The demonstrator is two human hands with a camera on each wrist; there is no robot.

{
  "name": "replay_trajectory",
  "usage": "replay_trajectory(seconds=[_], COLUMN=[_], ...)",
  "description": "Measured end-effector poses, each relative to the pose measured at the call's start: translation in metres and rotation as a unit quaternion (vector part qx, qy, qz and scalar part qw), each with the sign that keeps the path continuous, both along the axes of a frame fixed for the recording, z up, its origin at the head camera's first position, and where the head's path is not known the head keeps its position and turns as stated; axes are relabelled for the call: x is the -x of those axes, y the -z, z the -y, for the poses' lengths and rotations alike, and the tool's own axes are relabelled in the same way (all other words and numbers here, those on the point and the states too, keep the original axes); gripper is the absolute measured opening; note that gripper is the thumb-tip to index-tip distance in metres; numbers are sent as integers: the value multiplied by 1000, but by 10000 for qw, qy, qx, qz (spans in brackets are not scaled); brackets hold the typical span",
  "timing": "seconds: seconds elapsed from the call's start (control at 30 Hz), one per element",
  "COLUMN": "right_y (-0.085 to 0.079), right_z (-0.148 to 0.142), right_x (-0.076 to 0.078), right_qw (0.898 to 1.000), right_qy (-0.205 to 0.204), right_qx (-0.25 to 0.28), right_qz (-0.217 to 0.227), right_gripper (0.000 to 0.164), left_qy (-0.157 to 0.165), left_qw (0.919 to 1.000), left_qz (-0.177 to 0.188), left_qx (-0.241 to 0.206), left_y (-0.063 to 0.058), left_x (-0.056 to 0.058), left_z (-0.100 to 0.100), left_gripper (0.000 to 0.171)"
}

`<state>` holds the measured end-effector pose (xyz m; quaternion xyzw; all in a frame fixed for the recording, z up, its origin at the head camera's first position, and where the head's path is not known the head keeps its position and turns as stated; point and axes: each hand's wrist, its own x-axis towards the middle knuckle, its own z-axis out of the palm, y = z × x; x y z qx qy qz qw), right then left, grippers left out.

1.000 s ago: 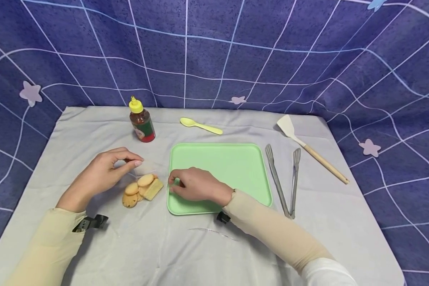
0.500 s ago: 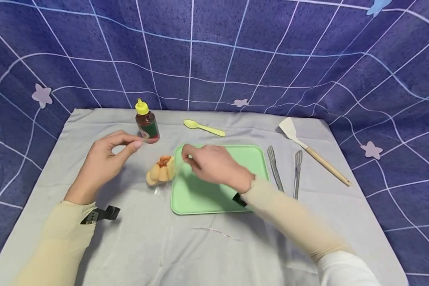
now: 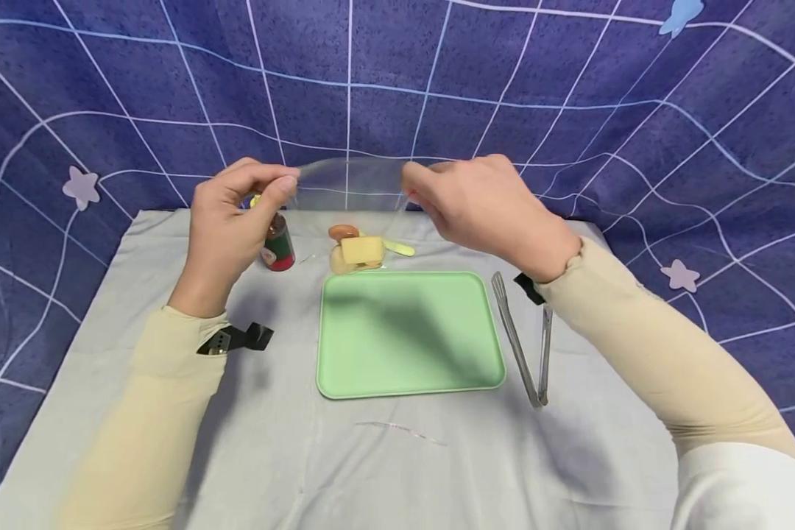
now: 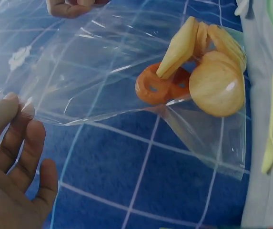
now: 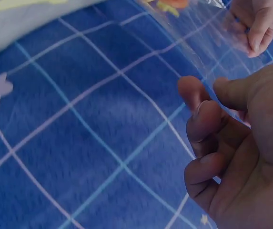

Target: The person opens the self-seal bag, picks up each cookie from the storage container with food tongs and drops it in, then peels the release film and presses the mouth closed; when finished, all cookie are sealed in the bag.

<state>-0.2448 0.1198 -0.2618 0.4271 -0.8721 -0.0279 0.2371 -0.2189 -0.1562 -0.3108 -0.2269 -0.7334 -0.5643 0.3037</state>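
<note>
A clear plastic bag (image 3: 351, 188) is stretched between my two raised hands. My left hand (image 3: 228, 224) pinches one top corner between thumb and fingers, and my right hand (image 3: 480, 206) pinches the other. At the bottom of the bag, cookies (image 3: 363, 250) are gathered, among them pale round ones, a rectangular one and an orange pretzel-shaped piece (image 4: 157, 86). In the head view they hang over the far rim of the green tray (image 3: 411, 335). The left wrist view shows the round cookie (image 4: 217, 86) low in the bag.
Behind my left hand stands a sauce bottle (image 3: 278, 246), partly hidden. A yellow spoon (image 3: 399, 248) lies behind the bag, partly covered. Open metal tongs (image 3: 523, 353) lie right of the tray. A thin clear strip (image 3: 400, 433) lies in front of it.
Both hands have risen and moved away from me, lifting the bag of cookies from beside the tray's left side to above its far edge. My right hand has moved rightward, spreading the bag's top.
</note>
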Motion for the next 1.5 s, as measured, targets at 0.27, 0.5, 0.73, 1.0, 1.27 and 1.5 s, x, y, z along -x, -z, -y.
replay_trajectory(seconds=[0.27,0.5,0.73,1.0,1.27,1.5], right_y=[-12,4,28,25,28,13], right_z=[-20,-13,15,33,29,18], right_x=[-34,-10,-8,-15,-22,-27], right_qw=[9913,9451,8698,7909,7911,8260], right_qy=[-493,-1291,-2563,-3109,-3051,-2459], right_qx=[844,1813,1498,1592,1973,2930], right_qz=[877,2391,3941,5025,4920,4140], right_gripper=[13,19,20,11,6,4], left_qy=[949,2162,2520,3193,3063,1798], left_qw=[9914,9673,9498,9283,9425,9532], left_qz=[-329,-315,-167,53,657,2371], left_qx=[841,1288,1845,1905,1163,-544], left_y=[-8,-7,-6,-9,7,58], left_x=[-4,-12,-17,-24,-15,7], left_z=[-16,-21,-28,-27,-11,26], left_gripper=[7,15,20,24,23,28])
